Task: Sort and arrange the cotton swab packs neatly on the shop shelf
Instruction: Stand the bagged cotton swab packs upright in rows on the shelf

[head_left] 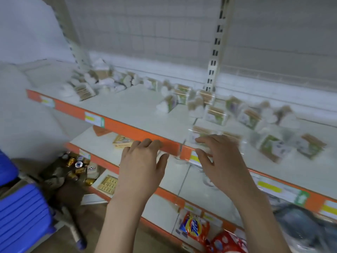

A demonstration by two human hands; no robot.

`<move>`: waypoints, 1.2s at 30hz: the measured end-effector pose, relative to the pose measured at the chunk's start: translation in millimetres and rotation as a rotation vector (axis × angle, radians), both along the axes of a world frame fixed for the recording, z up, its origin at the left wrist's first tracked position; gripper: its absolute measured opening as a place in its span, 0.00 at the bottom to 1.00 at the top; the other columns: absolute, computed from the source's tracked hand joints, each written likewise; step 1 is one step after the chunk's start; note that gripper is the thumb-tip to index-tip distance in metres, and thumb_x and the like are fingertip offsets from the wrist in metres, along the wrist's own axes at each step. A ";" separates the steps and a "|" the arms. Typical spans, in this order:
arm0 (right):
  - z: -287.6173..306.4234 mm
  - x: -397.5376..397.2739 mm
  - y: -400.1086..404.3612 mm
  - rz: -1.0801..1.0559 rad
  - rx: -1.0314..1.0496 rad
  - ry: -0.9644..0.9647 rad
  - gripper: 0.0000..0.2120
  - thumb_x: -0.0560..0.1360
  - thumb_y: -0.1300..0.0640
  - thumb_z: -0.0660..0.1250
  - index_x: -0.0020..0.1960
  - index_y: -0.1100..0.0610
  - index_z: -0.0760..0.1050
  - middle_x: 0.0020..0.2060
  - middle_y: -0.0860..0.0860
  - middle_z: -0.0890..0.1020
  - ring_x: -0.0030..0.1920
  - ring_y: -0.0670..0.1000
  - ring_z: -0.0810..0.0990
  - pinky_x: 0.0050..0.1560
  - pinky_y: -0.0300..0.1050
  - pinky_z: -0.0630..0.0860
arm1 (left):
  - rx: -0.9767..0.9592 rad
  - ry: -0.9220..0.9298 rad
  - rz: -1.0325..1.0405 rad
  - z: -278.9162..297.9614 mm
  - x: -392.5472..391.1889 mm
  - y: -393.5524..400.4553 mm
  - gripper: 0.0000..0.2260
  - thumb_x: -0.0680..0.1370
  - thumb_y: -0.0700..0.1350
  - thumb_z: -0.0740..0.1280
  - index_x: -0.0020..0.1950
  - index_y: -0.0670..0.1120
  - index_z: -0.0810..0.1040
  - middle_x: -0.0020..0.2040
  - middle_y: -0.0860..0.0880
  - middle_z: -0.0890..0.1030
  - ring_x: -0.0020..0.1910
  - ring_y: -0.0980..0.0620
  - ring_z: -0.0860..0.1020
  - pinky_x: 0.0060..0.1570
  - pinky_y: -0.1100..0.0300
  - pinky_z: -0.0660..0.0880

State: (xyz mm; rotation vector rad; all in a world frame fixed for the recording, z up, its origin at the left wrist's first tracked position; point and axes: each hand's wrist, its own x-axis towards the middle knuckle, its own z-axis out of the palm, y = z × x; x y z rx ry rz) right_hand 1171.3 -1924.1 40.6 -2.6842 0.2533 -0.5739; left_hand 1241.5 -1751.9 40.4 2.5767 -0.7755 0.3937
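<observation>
The white shop shelf point(138, 108) with its orange front edge runs before me. My left hand point(141, 167) hovers open at that edge; my right hand point(221, 161) spreads, fingers relaxed, over a clear cotton swab pack point(200, 137). Farther back, scattered cotton swab packs point(215, 114) lie blurred along the shelf.

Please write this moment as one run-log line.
left hand: open, near orange shelf edge | right hand: open, reaching toward clear cotton swab pack | packs scattered
</observation>
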 end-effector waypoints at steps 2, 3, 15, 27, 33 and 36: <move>-0.3 19.2 21.7 0.023 -0.008 0.016 0.12 0.77 0.55 0.62 0.59 0.53 0.75 0.54 0.47 0.78 0.58 0.50 0.72 0.59 0.44 0.64 | -0.021 0.012 0.019 -1.0 13.6 23.5 0.10 0.77 0.51 0.61 0.55 0.50 0.77 0.47 0.52 0.78 0.50 0.47 0.74 0.45 0.56 0.62; -1.1 28.9 31.4 0.041 -0.017 0.028 0.12 0.77 0.55 0.62 0.59 0.52 0.75 0.54 0.47 0.78 0.58 0.50 0.72 0.60 0.43 0.63 | -0.030 0.021 0.031 -1.5 20.4 33.3 0.10 0.77 0.50 0.62 0.55 0.49 0.77 0.47 0.51 0.78 0.49 0.47 0.74 0.45 0.55 0.64; -17.2 152.0 103.6 0.207 0.014 0.056 0.12 0.77 0.55 0.61 0.60 0.52 0.74 0.54 0.45 0.78 0.57 0.47 0.72 0.58 0.40 0.65 | -0.026 0.074 0.198 -14.6 111.6 115.7 0.12 0.77 0.52 0.63 0.58 0.51 0.77 0.49 0.53 0.79 0.48 0.49 0.77 0.52 0.53 0.69; 2.6 296.1 148.3 0.339 0.035 -0.016 0.13 0.77 0.55 0.62 0.61 0.52 0.74 0.55 0.45 0.78 0.59 0.47 0.71 0.60 0.43 0.67 | -0.024 0.025 0.330 7.5 236.2 159.7 0.11 0.76 0.51 0.64 0.56 0.50 0.77 0.46 0.52 0.79 0.45 0.48 0.77 0.49 0.52 0.72; -2.6 338.1 153.6 0.293 -0.018 0.040 0.13 0.77 0.54 0.61 0.61 0.52 0.73 0.56 0.45 0.77 0.59 0.47 0.71 0.60 0.43 0.65 | -0.032 0.071 0.269 -3.6 290.5 166.9 0.12 0.76 0.51 0.62 0.58 0.51 0.76 0.48 0.53 0.78 0.49 0.49 0.76 0.51 0.54 0.71; -5.3 360.3 156.2 0.223 -0.022 0.066 0.13 0.77 0.54 0.62 0.61 0.52 0.73 0.56 0.46 0.77 0.59 0.48 0.71 0.60 0.42 0.64 | -0.025 0.074 0.219 -5.4 327.5 168.7 0.13 0.77 0.51 0.62 0.60 0.51 0.75 0.50 0.53 0.78 0.52 0.50 0.75 0.54 0.56 0.69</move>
